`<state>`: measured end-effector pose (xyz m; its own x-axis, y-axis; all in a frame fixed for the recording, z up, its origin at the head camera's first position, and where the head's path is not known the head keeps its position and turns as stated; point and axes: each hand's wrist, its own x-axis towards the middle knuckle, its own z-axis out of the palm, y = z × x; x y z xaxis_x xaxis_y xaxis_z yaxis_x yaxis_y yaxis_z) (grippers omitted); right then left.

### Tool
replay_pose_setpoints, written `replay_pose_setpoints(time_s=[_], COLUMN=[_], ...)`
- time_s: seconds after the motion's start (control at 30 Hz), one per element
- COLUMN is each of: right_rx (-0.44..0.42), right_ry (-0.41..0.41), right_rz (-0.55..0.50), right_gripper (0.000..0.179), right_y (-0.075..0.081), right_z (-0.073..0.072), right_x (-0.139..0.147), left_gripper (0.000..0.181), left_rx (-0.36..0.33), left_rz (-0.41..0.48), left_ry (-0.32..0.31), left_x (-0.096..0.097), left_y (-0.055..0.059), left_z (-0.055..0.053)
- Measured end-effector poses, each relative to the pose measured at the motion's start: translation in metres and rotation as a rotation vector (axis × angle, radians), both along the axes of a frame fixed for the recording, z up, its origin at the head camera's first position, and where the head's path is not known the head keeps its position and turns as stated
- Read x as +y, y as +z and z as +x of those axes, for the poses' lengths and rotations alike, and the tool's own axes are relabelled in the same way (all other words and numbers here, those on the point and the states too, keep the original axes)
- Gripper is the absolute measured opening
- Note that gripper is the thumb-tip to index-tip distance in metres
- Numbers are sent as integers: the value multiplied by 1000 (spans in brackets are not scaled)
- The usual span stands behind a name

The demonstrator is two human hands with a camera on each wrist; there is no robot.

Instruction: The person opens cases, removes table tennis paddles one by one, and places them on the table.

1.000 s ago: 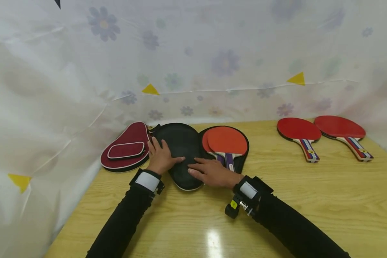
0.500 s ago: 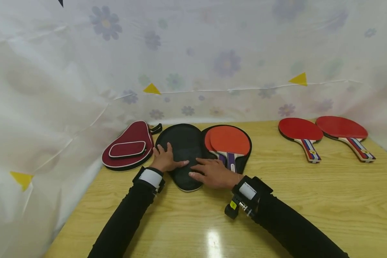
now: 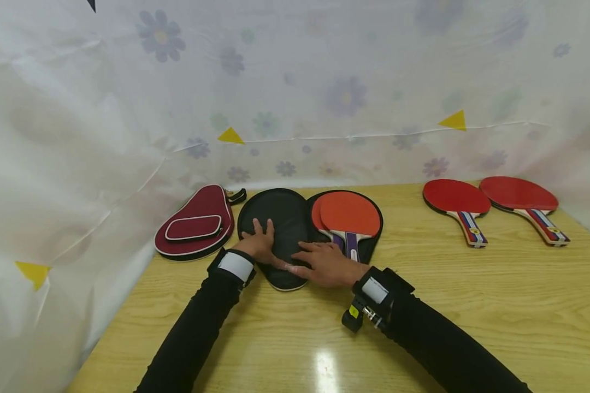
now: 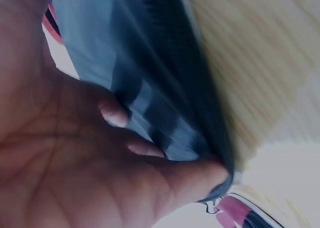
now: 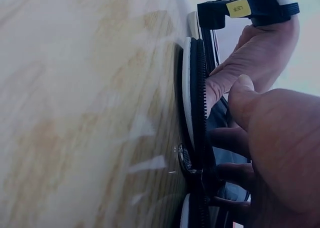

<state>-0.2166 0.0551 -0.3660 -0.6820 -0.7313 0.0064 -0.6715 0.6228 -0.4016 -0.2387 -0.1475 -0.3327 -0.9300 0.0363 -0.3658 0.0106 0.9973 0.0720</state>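
Note:
An unzipped paddle case lies spread out on the table. Its black left half [image 3: 272, 204] shows a smooth inside, and two orange-red table tennis paddles [image 3: 351, 213] with purple handles lie overlapped in the right half. My left hand [image 3: 259, 245] rests on the black half with its fingers spread. Over the inner side of that half lies my right hand [image 3: 326, 266], fingers stretched leftward, partly covering the paddle handles. The two thumbs meet or nearly meet. In the right wrist view, the case's zipper [image 5: 201, 78] runs along the near edge, by the right fingers.
A closed maroon paddle case [image 3: 196, 221] with white piping and a black strap [image 3: 237, 196] lies to the left. Two red paddles [image 3: 456, 196] with striped handles lie at the far right of the wooden table [image 3: 423, 305]. Behind hangs a flowered white curtain [image 3: 295, 87].
My left hand has moved right and toward me, from the black half's left edge onto its middle. That half's far end has shifted slightly right, off the strap. The right hand stays nearly still.

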Motion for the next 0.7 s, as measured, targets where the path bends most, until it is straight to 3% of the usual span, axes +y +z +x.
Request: replay_pose_setpoints(time_s=[0.27, 0.5, 0.6, 0.7], right_rx=[7, -4, 142, 337], right_ry=[8, -6, -116, -323], right_rz=[3, -125, -237, -285], right_gripper=[49, 45, 40, 37], right_y=[-1, 1, 3, 6], right_z=[-2, 1, 3, 3], right_x=[-1, 3, 6, 11], left_gripper=[132, 134, 134, 134], left_rx=[-28, -30, -25, -22], left_rz=[-40, -35, -37, -38], left_ry=[10, 25, 25, 29], left_x=[4, 5, 6, 7], left_y=[0, -3, -4, -3], left_z=[-3, -3, -3, -2])
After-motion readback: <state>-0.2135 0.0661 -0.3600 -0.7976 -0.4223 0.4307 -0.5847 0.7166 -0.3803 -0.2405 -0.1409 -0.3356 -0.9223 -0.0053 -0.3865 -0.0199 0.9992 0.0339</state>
